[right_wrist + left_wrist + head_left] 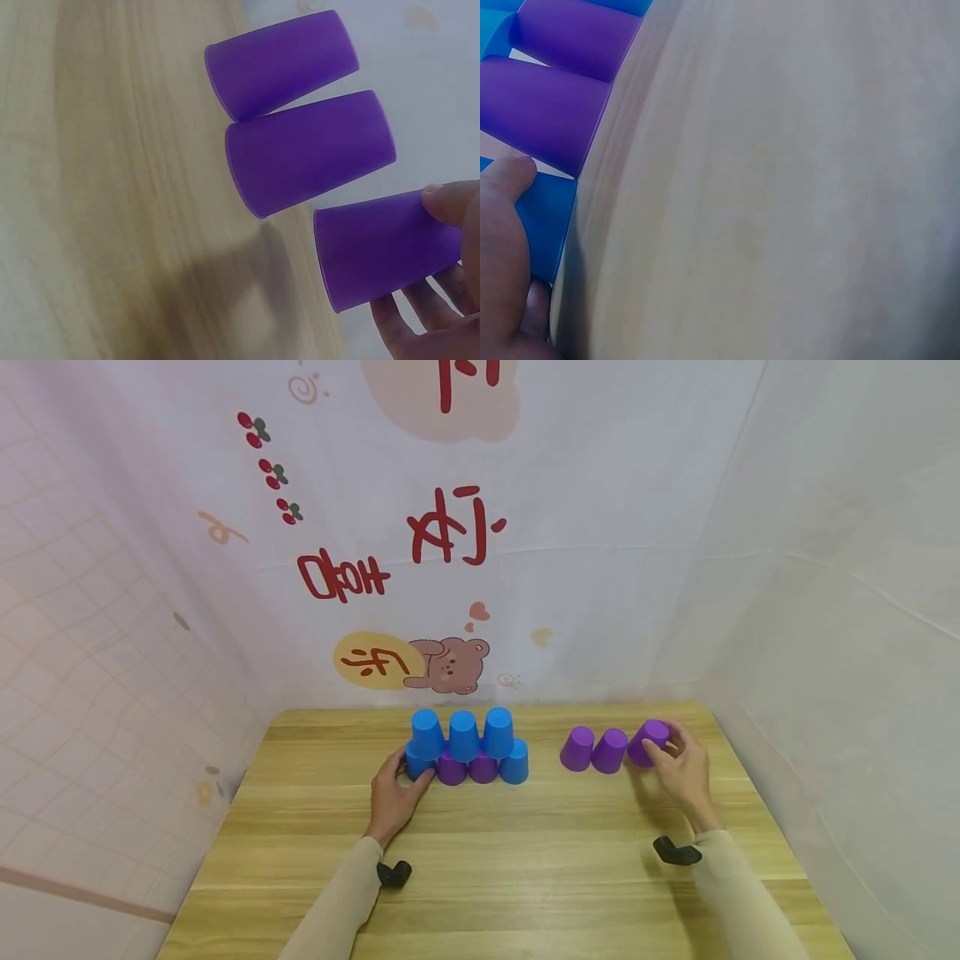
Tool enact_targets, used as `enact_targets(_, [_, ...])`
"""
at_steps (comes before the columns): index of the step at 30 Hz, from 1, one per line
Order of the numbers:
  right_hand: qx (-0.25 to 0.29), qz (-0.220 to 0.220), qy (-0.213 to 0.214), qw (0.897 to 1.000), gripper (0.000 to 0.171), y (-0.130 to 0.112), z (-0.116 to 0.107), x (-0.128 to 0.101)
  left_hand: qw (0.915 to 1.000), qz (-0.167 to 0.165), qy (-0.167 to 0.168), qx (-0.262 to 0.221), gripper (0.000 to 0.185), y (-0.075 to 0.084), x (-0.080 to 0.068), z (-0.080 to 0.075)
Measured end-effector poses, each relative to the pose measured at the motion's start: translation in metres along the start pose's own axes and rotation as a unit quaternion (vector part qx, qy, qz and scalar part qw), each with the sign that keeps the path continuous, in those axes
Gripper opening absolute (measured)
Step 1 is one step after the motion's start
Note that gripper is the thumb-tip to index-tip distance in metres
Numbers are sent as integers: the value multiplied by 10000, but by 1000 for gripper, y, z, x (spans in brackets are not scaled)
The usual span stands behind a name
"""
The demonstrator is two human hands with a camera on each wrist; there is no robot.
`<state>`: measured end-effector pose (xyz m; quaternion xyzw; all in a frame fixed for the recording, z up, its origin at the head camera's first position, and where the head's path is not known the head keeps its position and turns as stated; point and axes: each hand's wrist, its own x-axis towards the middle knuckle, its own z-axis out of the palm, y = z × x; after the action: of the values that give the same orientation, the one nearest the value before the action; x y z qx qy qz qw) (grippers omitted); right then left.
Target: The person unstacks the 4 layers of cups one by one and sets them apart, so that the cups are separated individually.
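Observation:
At the left end of a row of upside-down cups, my left hand [393, 800] holds a blue cup [417, 767] between thumb and fingers. That bottom row goes on with two purple cups [452, 768] and another blue cup [515, 763]. Three blue cups [463, 737] stand upside down on top. On the right, my right hand [687, 770] grips a purple cup [386, 247], thumb on one side and fingers on the other. This cup is tilted and appears slightly off the table. To its left stand two purple cups [311, 154], upside down and close together.
The wooden table [480, 868] reaches back to a white printed cloth [600, 610]. Cloth also hangs along the left and right sides. A dark strap piece [394, 874] sits on the left wrist, and another [677, 852] on the right.

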<state>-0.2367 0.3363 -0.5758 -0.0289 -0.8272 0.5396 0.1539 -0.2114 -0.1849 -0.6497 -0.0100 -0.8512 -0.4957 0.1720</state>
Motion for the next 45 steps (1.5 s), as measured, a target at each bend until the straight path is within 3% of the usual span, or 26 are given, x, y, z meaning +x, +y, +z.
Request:
enact_targets(27, [-63, 95, -111, 9999, 51, 21, 11, -10, 9999, 88, -33, -112, 71, 1, 0, 0])
enact_targets(45, [-173, 344, -188, 9991, 61, 21, 8, -9, 9999, 17, -13, -113, 71, 3, 0, -1])
